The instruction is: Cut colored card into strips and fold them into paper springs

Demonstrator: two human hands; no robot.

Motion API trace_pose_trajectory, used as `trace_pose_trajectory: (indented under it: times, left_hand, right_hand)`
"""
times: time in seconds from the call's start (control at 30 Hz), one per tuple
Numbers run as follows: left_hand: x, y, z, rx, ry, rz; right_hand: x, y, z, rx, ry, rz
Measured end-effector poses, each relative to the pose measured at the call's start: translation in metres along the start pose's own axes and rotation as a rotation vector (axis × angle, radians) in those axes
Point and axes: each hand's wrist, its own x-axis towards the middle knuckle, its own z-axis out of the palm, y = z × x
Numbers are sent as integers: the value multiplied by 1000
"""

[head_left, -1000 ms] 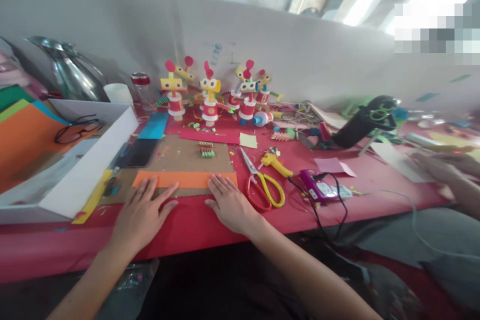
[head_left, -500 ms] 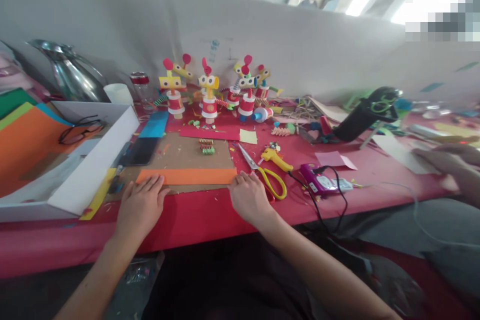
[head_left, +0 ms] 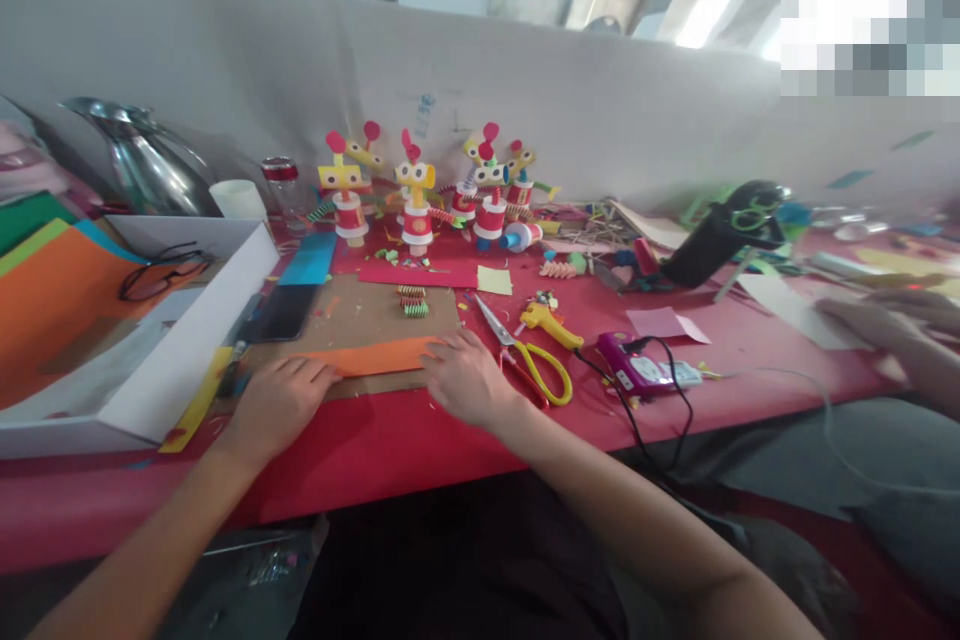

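An orange paper strip (head_left: pixel 381 358) stretches between my two hands over a brown cardboard sheet (head_left: pixel 360 311), its middle slightly bent. My left hand (head_left: pixel 279 402) holds the strip's left end, with fingers laid over it. At the other end, the curled fingers of my right hand (head_left: pixel 466 378) grip the paper and cover its tip. Two small folded paper springs (head_left: pixel 413 301) lie on the cardboard just beyond the strip. Scissors with yellow and red handles (head_left: pixel 517 340) rest beside my right hand, blades pointing away.
A yellow glue gun (head_left: pixel 551 322) and a purple power box (head_left: pixel 637 365) with a black cord lie to the right. Several paper-cup figures (head_left: pixel 416 220) stand at the back. A white box (head_left: pixel 195 340) of coloured paper is at left. Another person's hand (head_left: pixel 862 325) is at far right.
My right hand has shifted left with its end of the strip, and my left hand slightly right. The strip, flat before, is now bent.
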Motion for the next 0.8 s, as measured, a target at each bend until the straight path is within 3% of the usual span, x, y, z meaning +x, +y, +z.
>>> trace_pose_trajectory:
  times: [0.13, 0.23, 0.37, 0.5, 0.6, 0.7, 0.8]
  left_hand:
    - [3, -8, -6, -56, 3, 75]
    - [7, -14, -16, -194, -42, -27]
    - [14, -21, -27, -394, -109, -153]
    - [22, -32, -36, -623, -158, -310]
    - [27, -39, -47, -825, -193, -438]
    - [30, -44, -56, -997, -133, -623]
    - [33, -50, -55, -1201, 82, -767]
  right_hand:
    - [14, -5, 9, -12, -5, -13]
    - [21, 4, -2, 50, -3, 60]
    - [26, 20, -34, 172, -30, 203]
    - [25, 31, -57, 336, -95, 174]
    - [21, 37, -59, 549, -130, 147]
    - [14, 43, -53, 715, -113, 157]
    - [7, 46, -44, 802, -59, 200]
